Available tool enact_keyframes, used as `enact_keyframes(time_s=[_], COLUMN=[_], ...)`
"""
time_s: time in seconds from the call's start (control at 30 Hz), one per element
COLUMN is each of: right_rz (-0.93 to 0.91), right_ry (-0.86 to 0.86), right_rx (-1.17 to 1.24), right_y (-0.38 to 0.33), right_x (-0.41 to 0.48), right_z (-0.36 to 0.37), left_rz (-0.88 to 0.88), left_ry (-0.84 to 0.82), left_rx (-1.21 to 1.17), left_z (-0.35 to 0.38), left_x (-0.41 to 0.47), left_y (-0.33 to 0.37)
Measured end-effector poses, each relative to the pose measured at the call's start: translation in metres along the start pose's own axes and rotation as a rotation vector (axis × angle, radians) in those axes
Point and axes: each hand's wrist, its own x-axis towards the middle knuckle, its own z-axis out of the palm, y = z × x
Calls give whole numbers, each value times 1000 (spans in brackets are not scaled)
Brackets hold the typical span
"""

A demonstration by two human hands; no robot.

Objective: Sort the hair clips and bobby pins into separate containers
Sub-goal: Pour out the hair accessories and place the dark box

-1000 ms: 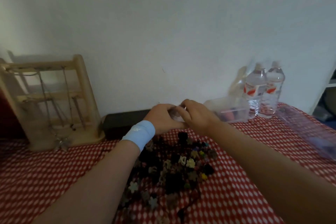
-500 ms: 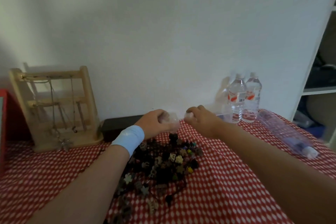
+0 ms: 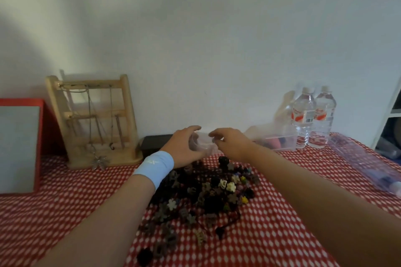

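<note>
The left hand [image 3: 184, 147] gripped a small clear cup [image 3: 202, 144] just beyond a dark pile of clips [image 3: 208, 193] on the red-checked worktop [image 3: 271, 223]. The right hand [image 3: 233, 143] pinched its rim. A wooden rack [image 3: 95, 119] stood left, with a clear tub [image 3: 280, 138] and two bottles [image 3: 312, 115] right.

Two water bottles [image 3: 303, 119] [image 3: 323, 118], one small clear container [image 3: 202, 143], one larger clear tub [image 3: 282, 139], one wooden jewelry stand [image 3: 95, 123], one black box [image 3: 155, 142], two hands [image 3: 184, 146] [image 3: 232, 143], hair clips [image 3: 217, 193] heaped beyond counting.
</note>
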Motion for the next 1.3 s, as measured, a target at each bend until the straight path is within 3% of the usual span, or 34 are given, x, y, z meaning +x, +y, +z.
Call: enact_keyframes(time_s=[0.13, 0.3, 0.43, 0.57, 0.77, 0.87, 1.03, 1.3], right_rz=[-24, -94, -133, -140, -169, -183, -167, -159], right_ry=[-32, -164, -266, -371, -435, -368, -99, -62], right_rx=[183, 305, 241, 130, 43, 55, -84, -399], right_y=[-55, -107, -134, -148, -158, -154, -116, -62], right_x=[8, 28, 54, 74, 70, 60, 57, 68], right_z=[26, 72, 104, 124, 135, 125, 89, 65], left_rz=[-47, -158, -253, -332, -355, -318, -173, -134], left_ry=[68, 27, 36, -61, -182, -103, 105, -103], left_rx=[141, 305, 299, 356, 477, 459, 418, 631], left_z=[-34, -74, -91, -103, -107, -107, -100, -77], left_x=[-30, -63, -78, -79, -98, -105, -93, -21], left_y=[-25, -73, -120, -156, -139, -131, -109, -81])
